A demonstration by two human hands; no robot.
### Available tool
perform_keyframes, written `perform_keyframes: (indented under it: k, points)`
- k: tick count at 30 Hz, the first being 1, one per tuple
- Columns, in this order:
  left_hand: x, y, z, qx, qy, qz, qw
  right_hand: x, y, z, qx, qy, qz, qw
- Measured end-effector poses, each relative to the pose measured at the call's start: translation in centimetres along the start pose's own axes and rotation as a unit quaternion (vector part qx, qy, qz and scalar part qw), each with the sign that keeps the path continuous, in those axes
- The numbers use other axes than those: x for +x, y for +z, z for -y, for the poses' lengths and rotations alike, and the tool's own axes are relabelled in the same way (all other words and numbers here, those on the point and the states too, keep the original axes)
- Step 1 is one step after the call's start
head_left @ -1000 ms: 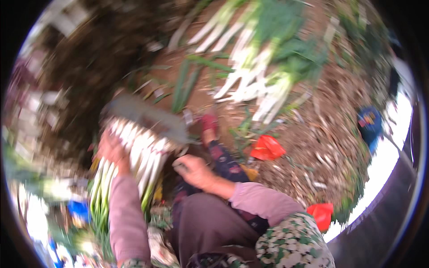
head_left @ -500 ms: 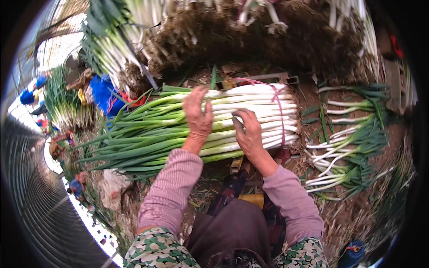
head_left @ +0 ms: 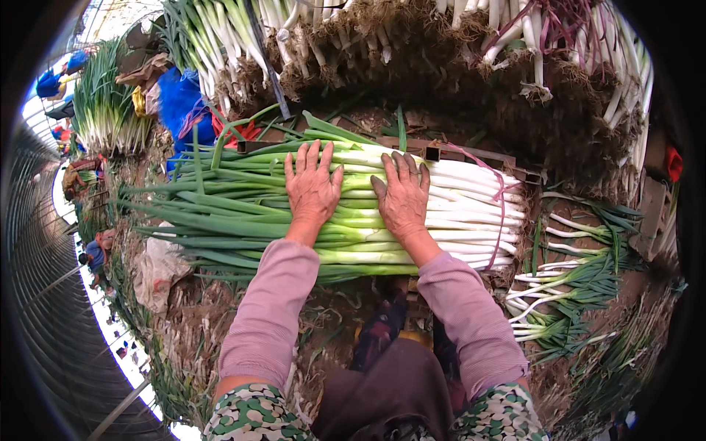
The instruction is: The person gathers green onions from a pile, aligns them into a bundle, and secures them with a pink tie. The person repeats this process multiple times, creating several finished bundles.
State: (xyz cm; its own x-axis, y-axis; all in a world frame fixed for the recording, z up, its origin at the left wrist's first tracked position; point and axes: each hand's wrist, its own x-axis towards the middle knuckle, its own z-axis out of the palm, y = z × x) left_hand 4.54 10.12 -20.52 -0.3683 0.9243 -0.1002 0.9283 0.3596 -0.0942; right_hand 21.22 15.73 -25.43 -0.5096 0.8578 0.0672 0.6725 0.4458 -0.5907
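A wide bundle of long green onions [head_left: 353,256] lies sideways in front of me, dark leaves to the left and white stalks to the right. A pink-purple tie [head_left: 503,214] crosses the white stalks near the root end. Flat on the bundle, where the leaves turn pale, rests my left hand [head_left: 313,192] with its fingers spread. My right hand [head_left: 404,197] lies a little to the right on the paler stalks, fingers stretched out and tips darkened with dirt. Neither hand grips anything. A metal frame [head_left: 489,156] shows behind the bundle's far edge.
Stacked green onions with muddy roots [head_left: 412,59] rise along the far side. Loose green onions [head_left: 566,272] lie on the ground at right. At left are a blue bag [head_left: 180,106], a whitish sack [head_left: 158,270] and other people, including one in blue [head_left: 96,251].
My raised, curled right hand has come down and flattened on the stalks. My left hand has spread its fingers on the bundle. The view has shifted, so the bundle appears lower and further right.
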Motion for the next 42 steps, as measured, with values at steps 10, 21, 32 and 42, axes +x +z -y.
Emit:
perform_keyframes:
  k: [10, 21, 32, 42]
  points:
    - [-0.1, -0.1, 0.5, 0.004, 0.004, 0.003, 1.0, 3.2, 0.5, 1.1, 0.101, 0.076, -0.003, 0.992]
    - [0.2, -0.3, 0.3, -0.069, 0.001, 0.007, 0.998, 13.6, 7.5, -4.6, 0.162, 0.345, 0.203, 0.902]
    - [0.9, -2.4, 2.3, -0.216, -0.023, 0.024, 0.976, 17.4, 13.8, 6.6, 0.288, 0.126, 0.356, 0.88]
    - [1.8, -3.0, 10.3, -0.149, 0.002, 0.003, 0.989, 17.1, 11.5, 10.1, 0.408, 0.028, 0.375, 0.832]
